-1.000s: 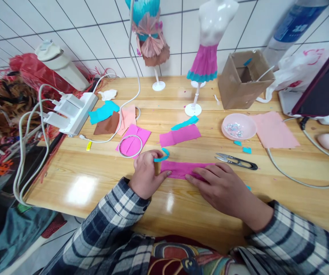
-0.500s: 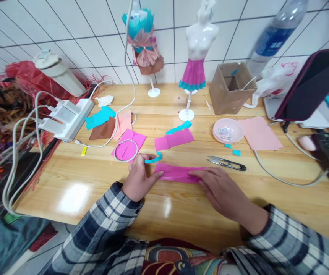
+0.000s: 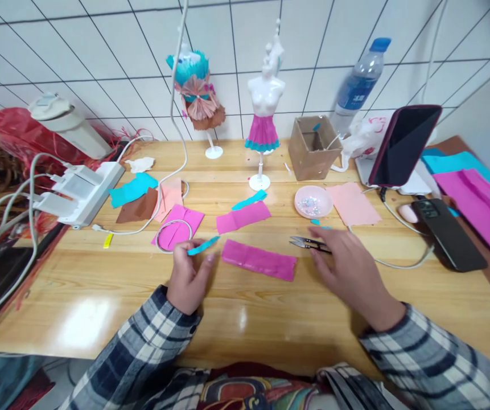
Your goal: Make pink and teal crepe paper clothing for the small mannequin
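Both hands have come off the magenta strip (image 3: 258, 260), which lies on the pale wooden desk (image 3: 245, 330) between them. Fingers of the right hand (image 3: 349, 273) have reached the snips (image 3: 306, 243), whether closed I can't tell; the left hand (image 3: 189, 278) still pinches a teal strip (image 3: 203, 245). White tiles (image 3: 142, 34) rise behind. White marks on the bottle's blue label (image 3: 357, 91) are too small to read. Beyond the snips sits a pink dish (image 3: 328, 199) of sequins; a white cable (image 3: 173, 85) crosses before the ruffled figure (image 3: 202, 108).

Left fingers (image 3: 204, 272) hold a turquoise strip (image 3: 203, 246) — right fingers (image 3: 323, 267) at the snips (image 3: 304, 242).
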A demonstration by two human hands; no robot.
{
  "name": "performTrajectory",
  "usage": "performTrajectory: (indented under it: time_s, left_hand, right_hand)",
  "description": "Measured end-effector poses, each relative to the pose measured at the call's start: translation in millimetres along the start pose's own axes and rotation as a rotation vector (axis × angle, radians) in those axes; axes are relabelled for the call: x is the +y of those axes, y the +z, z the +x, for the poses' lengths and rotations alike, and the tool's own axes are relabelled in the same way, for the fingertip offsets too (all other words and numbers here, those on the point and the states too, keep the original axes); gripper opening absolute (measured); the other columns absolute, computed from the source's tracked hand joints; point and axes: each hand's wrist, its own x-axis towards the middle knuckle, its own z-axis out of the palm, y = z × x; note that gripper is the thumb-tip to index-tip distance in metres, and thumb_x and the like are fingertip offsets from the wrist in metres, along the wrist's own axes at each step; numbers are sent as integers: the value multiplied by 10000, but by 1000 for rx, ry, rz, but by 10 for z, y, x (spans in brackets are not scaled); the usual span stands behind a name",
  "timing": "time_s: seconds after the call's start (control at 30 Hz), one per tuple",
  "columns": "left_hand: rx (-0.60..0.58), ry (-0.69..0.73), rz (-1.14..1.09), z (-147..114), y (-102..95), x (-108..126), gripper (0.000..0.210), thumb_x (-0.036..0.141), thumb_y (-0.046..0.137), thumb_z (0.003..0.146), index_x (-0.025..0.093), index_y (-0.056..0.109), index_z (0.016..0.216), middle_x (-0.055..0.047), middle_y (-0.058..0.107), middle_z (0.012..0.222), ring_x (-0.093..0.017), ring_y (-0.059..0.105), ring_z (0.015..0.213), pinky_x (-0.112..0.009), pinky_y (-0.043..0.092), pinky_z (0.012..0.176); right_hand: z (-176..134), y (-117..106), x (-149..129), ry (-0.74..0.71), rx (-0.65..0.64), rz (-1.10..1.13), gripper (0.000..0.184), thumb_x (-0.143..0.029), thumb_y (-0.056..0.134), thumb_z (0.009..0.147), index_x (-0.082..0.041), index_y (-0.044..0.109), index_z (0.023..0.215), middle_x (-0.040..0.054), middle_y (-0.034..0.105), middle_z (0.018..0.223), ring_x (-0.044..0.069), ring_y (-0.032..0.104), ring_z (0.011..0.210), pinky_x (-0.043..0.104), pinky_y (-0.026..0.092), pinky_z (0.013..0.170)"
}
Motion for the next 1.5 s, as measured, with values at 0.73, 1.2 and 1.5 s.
performTrajectory:
  time_s: [0.73, 1.2, 1.5]
  left_hand:
    - [-859, 90, -295, -462, -609, 493, 234, 358, 426, 886, 222, 410, 1076, -87, 623, 1001, -201, 586, 867, -338, 483, 748]
    - [-642, 405, 93, -347, -306, 447, 251, 210, 471, 824, 207, 376, 1057, -138, 531, 1189, -282, 493, 1082, -496, 415, 938]
    - [-740, 283, 19, -196, -455, 728, 272, 414, 265, 940, 225, 456, 985, -76, 542, 906, -247, 471, 844, -414, 375, 802]
  right_hand:
    - [449, 410, -708, -69, -373, 86, 171, -296, 598, 881, -191, 681, 987, 63, 645, 872, 207, 590, 859, 342, 445, 782]
    - [386, 252, -726, -28, -276, 80, 222, -332, 618, 865, -214, 680, 1042, 87, 665, 984, 235, 602, 912, 386, 464, 814]
    - [30, 59, -1103, 167, -565, 1205, 565, -521, 612, 839, -224, 506, 1307, 92, 627, 1239, 224, 579, 1151, 392, 466, 979]
